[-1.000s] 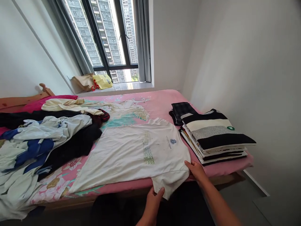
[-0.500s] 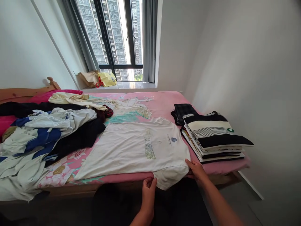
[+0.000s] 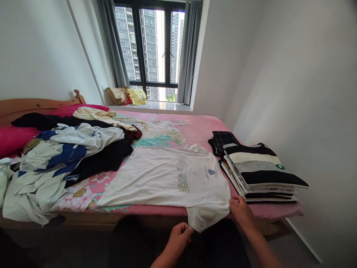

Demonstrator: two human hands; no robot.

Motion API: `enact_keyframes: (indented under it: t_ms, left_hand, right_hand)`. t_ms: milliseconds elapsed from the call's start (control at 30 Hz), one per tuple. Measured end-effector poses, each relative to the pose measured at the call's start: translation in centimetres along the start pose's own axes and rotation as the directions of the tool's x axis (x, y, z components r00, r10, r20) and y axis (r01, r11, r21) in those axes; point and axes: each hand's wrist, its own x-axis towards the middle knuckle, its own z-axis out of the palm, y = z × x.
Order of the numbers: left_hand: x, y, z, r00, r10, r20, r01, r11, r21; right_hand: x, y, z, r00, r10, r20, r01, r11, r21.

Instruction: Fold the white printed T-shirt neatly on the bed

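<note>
A white T-shirt [image 3: 156, 175] with printed text and a small blue crest lies spread sideways on the bed, its hem to the left and its collar to the far right. The near sleeve hangs over the bed's front edge. My left hand [image 3: 180, 235] pinches the tip of that sleeve, below the mattress edge. At the shoulder seam, my right hand [image 3: 240, 209] is closed on the shirt's edge between thumb and fingers. Just right of the shirt stands a stack of folded shirts [image 3: 259, 167], a black-and-cream striped one on top.
A heap of unfolded clothes [image 3: 69, 152] covers the bed's left side. Folded black garments [image 3: 223, 141] lie behind the stack. Pink floral bedding [image 3: 200, 124] shows around the shirt. Paper and yellow bags [image 3: 136, 96] sit on the windowsill. A wall [image 3: 306, 93] rises on the right.
My left hand has moved from the sleeve's inner side down to its tip, drawing the sleeve out straighter. My right hand stays at the shoulder. The view has shifted slightly left.
</note>
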Motion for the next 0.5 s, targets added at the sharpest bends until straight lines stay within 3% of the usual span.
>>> enact_keyframes:
  t_ms: [33, 100, 200, 267, 333, 400, 500]
  left_hand:
    - [-0.2, 1.0, -0.5, 0.992, 0.122, -0.032, -0.119, 0.99, 0.072]
    - [0.1, 3.8, -1.7, 0.929, 0.357, -0.102, -0.327, 0.917, 0.23]
    - [2.9, 8.5, -3.5, 0.839, 0.537, -0.083, -0.418, 0.736, 0.532]
    - [6.0, 10.8, -4.4, 0.84, 0.543, 0.006, -0.386, 0.59, 0.709]
    - [9.0, 11.9, -5.0, 0.868, 0.49, 0.08, -0.351, 0.491, 0.797]
    - [11.5, 11.7, -5.1, 0.89, 0.439, 0.12, -0.337, 0.458, 0.823]
    - [13.6, 9.9, -4.8, 0.905, 0.378, 0.197, -0.352, 0.403, 0.845]
  right_hand:
    - [-0.2, -1.0, 0.4, 0.998, -0.065, 0.004, 0.065, 0.998, -0.012]
    - [-0.6, -3.6, 2.0, 0.972, -0.228, 0.054, 0.228, 0.974, -0.003]
    - [-1.1, -8.7, 5.9, 0.859, -0.492, 0.145, 0.498, 0.867, -0.007]
    - [-1.0, -11.8, 8.7, 0.771, -0.607, 0.193, 0.627, 0.777, -0.064]
    - [-0.6, -13.6, 11.1, 0.728, -0.647, 0.225, 0.679, 0.726, -0.109]
    - [0.0, -13.7, 13.1, 0.736, -0.634, 0.238, 0.672, 0.727, -0.141]
    - [1.0, -11.4, 15.1, 0.776, -0.568, 0.276, 0.631, 0.711, -0.311]
